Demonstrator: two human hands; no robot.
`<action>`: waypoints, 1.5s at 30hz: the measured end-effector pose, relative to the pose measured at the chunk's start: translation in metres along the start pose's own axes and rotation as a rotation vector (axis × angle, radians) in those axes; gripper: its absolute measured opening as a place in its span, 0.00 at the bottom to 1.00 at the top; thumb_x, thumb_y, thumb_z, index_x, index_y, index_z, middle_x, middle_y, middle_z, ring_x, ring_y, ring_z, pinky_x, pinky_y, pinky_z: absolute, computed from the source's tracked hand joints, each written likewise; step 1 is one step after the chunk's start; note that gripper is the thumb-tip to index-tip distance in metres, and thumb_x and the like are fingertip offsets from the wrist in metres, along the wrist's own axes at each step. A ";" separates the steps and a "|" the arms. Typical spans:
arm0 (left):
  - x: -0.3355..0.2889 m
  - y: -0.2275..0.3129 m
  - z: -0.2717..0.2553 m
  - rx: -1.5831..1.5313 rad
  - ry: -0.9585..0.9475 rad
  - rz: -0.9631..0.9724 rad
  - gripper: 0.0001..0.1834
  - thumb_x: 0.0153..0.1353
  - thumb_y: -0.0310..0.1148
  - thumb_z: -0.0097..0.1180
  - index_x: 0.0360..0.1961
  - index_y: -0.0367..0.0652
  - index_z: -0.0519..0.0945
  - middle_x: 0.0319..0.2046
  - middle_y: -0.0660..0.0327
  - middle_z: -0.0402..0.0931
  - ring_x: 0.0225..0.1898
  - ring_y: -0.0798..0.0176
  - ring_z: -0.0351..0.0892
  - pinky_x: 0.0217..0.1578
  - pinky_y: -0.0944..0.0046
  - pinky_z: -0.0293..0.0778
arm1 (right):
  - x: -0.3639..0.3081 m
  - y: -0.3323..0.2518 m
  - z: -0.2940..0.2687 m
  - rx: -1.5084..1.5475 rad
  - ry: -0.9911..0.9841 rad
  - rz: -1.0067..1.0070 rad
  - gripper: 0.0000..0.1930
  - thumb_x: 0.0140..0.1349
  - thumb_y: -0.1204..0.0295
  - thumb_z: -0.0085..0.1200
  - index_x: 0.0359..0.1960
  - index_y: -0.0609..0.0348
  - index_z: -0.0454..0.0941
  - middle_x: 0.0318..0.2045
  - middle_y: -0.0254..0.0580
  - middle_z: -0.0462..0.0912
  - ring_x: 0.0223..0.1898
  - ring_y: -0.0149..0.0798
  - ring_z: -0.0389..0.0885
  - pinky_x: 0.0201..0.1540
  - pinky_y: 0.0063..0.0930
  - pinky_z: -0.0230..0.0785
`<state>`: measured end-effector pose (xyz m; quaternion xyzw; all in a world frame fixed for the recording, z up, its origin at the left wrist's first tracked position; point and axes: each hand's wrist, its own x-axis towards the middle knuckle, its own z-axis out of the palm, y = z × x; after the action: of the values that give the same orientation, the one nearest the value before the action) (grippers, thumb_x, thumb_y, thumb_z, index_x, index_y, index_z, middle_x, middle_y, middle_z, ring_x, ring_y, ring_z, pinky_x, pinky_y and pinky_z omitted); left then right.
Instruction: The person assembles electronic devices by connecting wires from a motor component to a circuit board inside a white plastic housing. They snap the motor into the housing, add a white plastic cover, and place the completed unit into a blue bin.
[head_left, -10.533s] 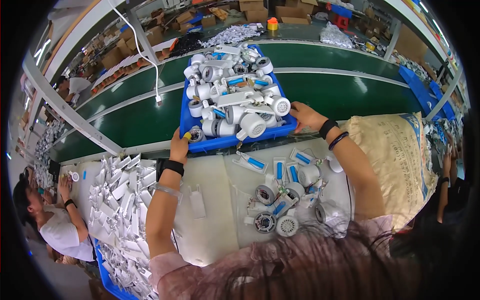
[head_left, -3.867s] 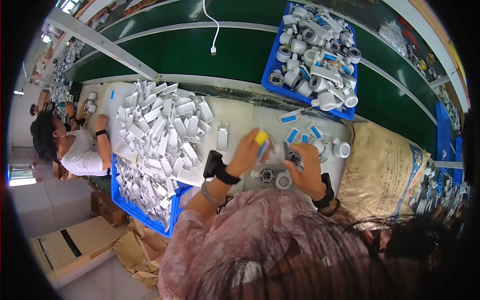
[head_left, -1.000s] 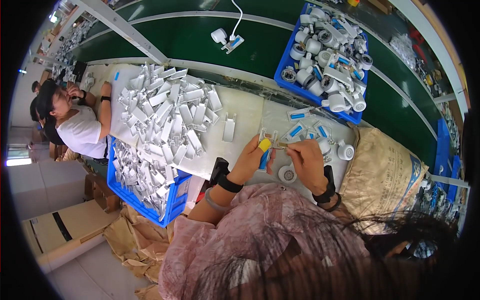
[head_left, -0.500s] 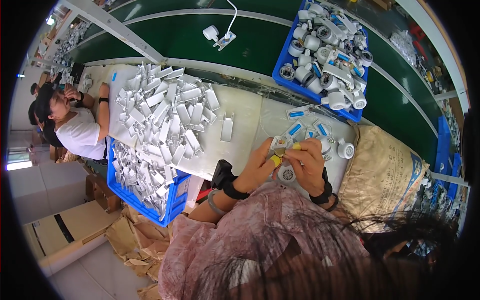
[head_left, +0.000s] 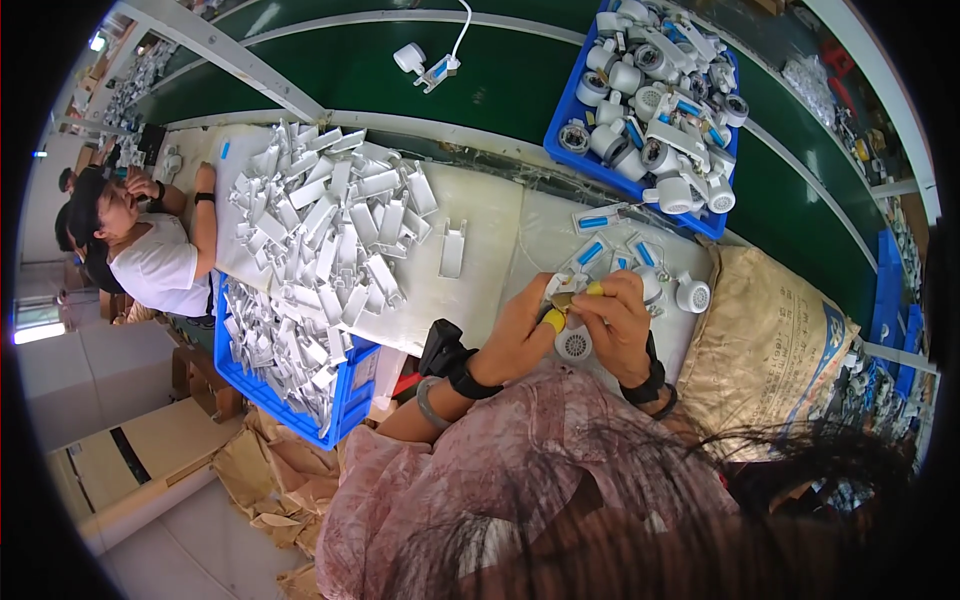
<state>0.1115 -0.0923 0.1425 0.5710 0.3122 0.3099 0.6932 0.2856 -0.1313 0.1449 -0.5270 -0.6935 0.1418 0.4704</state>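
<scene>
My left hand (head_left: 520, 335) and right hand (head_left: 617, 328) meet over the bench, both closed in a pinch. Between their fingertips is a small part with a brownish flat piece (head_left: 562, 299); its exact kind is hard to make out. Yellow finger covers sit on my left thumb (head_left: 553, 320) and on a right fingertip (head_left: 595, 288). Just below the hands lies a round white housing with a grille (head_left: 573, 345). Beyond them are several white pieces with blue strips (head_left: 590, 253), and another grilled white housing (head_left: 692, 295) is to the right.
White channel-shaped covers (head_left: 330, 215) are heaped to the left, one cover (head_left: 452, 250) lying apart. A blue crate (head_left: 345, 405) holds more below. Another blue crate (head_left: 552, 140) of housings stands by the green belt (head_left: 350, 75). A brown sack (head_left: 765, 350) is at right; a co-worker (head_left: 160, 255) sits left.
On the green belt, the white housing with its cable has shifted slightly left. My hands stay together at the same spot, with only small finger movement.
</scene>
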 end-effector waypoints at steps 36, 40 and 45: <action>0.000 -0.007 0.014 0.097 0.062 0.067 0.13 0.69 0.30 0.40 0.52 0.39 0.68 0.24 0.69 0.68 0.21 0.78 0.63 0.21 0.75 0.61 | -0.006 0.005 -0.005 0.022 -0.034 0.042 0.11 0.49 0.82 0.63 0.34 0.57 0.80 0.32 0.41 0.77 0.38 0.45 0.73 0.43 0.33 0.65; -0.001 -0.012 0.016 0.081 0.118 0.074 0.12 0.68 0.29 0.40 0.49 0.38 0.70 0.23 0.69 0.69 0.21 0.78 0.64 0.20 0.74 0.62 | -0.005 0.002 -0.003 0.000 -0.020 0.027 0.10 0.50 0.82 0.63 0.34 0.57 0.80 0.31 0.41 0.77 0.38 0.45 0.73 0.45 0.35 0.65; 0.000 -0.009 0.013 0.135 0.153 0.098 0.10 0.68 0.29 0.41 0.45 0.38 0.72 0.23 0.67 0.71 0.21 0.77 0.66 0.21 0.73 0.63 | -0.009 0.005 0.006 -0.022 0.002 0.022 0.11 0.46 0.80 0.64 0.33 0.55 0.81 0.30 0.38 0.76 0.38 0.46 0.72 0.46 0.38 0.64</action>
<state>0.1223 -0.1011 0.1351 0.6055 0.3560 0.3646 0.6113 0.2842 -0.1351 0.1339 -0.5399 -0.6887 0.1387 0.4636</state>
